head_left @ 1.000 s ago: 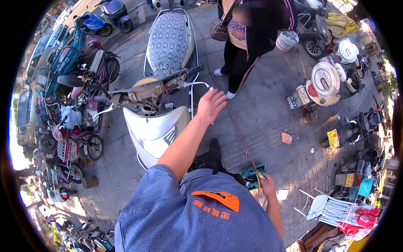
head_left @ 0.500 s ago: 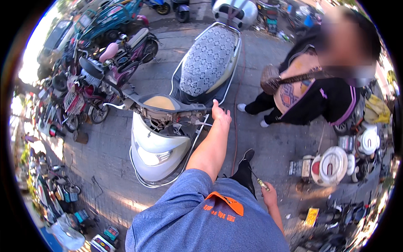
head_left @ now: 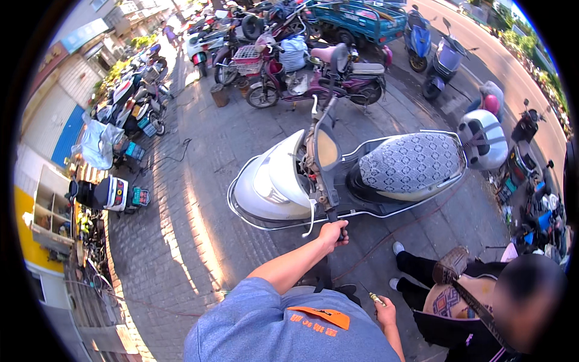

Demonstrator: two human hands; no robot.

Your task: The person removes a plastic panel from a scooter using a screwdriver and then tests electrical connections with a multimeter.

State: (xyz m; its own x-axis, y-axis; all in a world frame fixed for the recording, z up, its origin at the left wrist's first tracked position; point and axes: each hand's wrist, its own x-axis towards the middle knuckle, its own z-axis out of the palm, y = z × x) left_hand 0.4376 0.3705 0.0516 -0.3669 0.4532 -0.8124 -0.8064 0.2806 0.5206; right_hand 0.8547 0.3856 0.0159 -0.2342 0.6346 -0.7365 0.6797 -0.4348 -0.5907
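A silver-white electric scooter (head_left: 274,181) stands crosswise before me, its front to the left. Its handlebar cover is off, so wires and inner parts show near the dash (head_left: 327,149). My left hand (head_left: 333,235) is closed around the near handlebar grip (head_left: 342,232), beside a brake lever (head_left: 311,220). Down by my right side, my right hand (head_left: 386,312) holds a screwdriver (head_left: 376,298) by its yellowish handle, its thin shaft pointing up and left. A patterned grey-and-white cover lies over the scooter's seat (head_left: 413,161).
Another person (head_left: 458,301) in dark clothes stands close on my right. Parked bikes (head_left: 301,87) and a teal cargo tricycle (head_left: 362,24) line the far side. A thin hose (head_left: 386,236) crosses the paving near the scooter. More scooters (head_left: 114,193) stand at the left.
My view has swung left, so the scooter now lies across it, facing left. My left hand has wrapped more fully around the handlebar grip. The screwdriver stays in my right hand.
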